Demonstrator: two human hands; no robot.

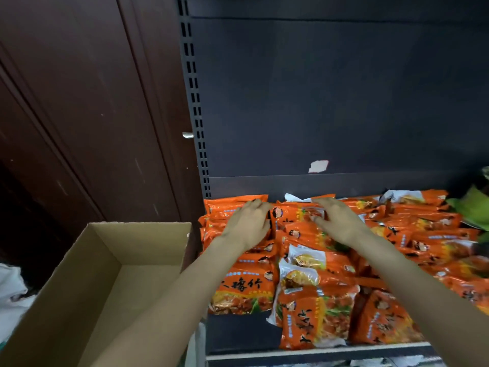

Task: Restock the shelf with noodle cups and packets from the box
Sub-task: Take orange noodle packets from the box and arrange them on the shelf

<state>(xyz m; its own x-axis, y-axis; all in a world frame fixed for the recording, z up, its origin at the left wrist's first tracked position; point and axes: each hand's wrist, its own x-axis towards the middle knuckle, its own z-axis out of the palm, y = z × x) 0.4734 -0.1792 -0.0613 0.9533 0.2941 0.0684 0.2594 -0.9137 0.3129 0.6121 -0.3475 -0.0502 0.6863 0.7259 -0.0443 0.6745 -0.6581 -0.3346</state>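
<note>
Both hands, left hand (248,223) and right hand (336,221), fingers relaxed flat, press orange noodle packets (299,229) at mid-frame shelf (238,329); best squaring rows backward evenly; box (111,274) lower left looks emptied.

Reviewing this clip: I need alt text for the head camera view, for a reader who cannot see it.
Both hands reach onto a dark shelf crowded with orange noodle packets, the left hand and right hand resting on packets near the back. An open cardboard box sits to the left, its visible interior empty, beside a dark wooden door.
</note>
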